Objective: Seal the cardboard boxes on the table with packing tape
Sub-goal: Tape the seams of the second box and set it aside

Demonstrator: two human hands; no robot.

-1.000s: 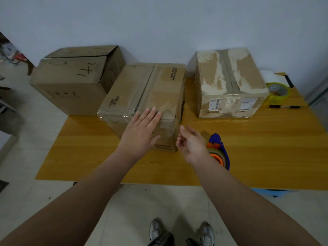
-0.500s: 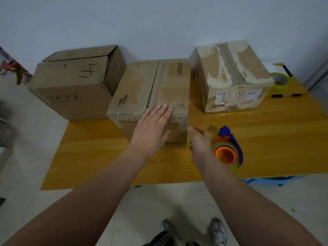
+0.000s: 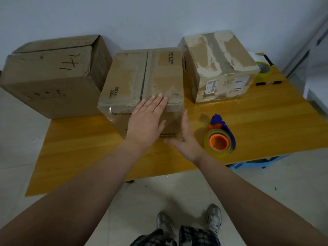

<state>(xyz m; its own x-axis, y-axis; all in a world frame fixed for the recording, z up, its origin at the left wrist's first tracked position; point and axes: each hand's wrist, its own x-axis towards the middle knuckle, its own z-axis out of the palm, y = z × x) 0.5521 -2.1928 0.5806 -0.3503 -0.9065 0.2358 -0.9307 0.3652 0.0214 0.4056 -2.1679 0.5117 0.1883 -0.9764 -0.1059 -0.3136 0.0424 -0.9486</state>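
Three cardboard boxes stand along the back of the wooden table (image 3: 266, 121). The middle box (image 3: 134, 77) has a dark seam down its top and clear tape over its near edge. My left hand (image 3: 147, 121) lies flat with straight fingers over that near top edge and front face. My right hand (image 3: 186, 137) is open, its fingers against the box's front right corner. A blue tape dispenser (image 3: 220, 139) with an orange-cored clear roll lies on the table just right of my right hand. The right box (image 3: 218, 66) carries old torn tape and labels. The left box (image 3: 51, 77) overhangs the table's left end.
A second yellowish tape roll (image 3: 264, 70) and a black pen (image 3: 268, 83) lie at the table's back right corner. A blue stool (image 3: 255, 163) shows under the table's near right edge. The wall runs right behind the boxes. My shoes stand on the tiled floor.
My right hand moved left from beside the dispenser to the middle box's front right corner. My left hand slid slightly down over the near edge. The view shifted.
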